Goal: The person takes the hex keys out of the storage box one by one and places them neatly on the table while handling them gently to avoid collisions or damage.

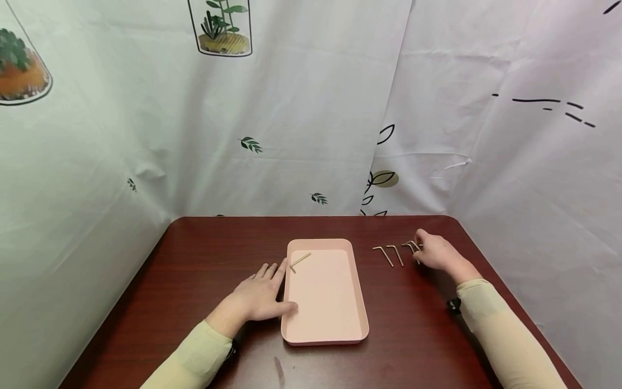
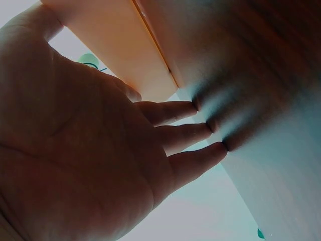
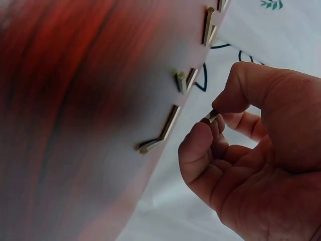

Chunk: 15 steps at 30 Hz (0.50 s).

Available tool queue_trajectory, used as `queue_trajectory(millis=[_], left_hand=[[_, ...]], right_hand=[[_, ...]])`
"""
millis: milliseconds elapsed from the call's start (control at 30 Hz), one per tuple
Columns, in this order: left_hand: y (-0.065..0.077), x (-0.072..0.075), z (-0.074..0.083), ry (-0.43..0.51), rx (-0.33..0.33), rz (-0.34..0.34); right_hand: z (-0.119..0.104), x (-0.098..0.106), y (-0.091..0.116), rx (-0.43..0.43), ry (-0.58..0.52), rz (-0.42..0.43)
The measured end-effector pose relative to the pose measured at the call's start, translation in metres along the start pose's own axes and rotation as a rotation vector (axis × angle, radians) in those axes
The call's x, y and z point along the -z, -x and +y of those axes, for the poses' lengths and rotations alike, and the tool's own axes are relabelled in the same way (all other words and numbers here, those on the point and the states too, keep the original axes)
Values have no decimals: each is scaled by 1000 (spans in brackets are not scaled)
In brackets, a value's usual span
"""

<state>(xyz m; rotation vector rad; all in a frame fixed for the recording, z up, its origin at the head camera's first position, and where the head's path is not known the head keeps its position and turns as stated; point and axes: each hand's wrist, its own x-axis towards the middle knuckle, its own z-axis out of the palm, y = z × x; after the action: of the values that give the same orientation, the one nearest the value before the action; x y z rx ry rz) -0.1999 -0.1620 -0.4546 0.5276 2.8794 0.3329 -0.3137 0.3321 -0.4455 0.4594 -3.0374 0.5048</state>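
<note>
With thumb and fingertips, my right hand (image 1: 435,252) pinches an L-shaped hex key (image 3: 210,117); most of that key is hidden by the fingers. Beside and below the hand lie more hex keys, among them one (image 3: 161,133) near the fingertips in the right wrist view. Two others (image 1: 386,256) lie further left, side by side. My left hand (image 1: 259,294) rests at the left side of a pink tray (image 1: 360,292), its fingers straight and spread, thumb over the rim. One hex key (image 1: 301,260) lies inside the tray, toward its far left corner.
The dark red wooden table (image 1: 218,243) carries the tray and keys. White printed curtains (image 1: 301,108) hang behind it and along both sides, close to the table edges.
</note>
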Motion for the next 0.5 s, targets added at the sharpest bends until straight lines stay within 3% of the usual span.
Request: queue_trajectory(millis=[500], left_hand=[[0, 0, 0, 0, -5, 6]], right_hand=[[18, 4, 7, -85, -8, -27]])
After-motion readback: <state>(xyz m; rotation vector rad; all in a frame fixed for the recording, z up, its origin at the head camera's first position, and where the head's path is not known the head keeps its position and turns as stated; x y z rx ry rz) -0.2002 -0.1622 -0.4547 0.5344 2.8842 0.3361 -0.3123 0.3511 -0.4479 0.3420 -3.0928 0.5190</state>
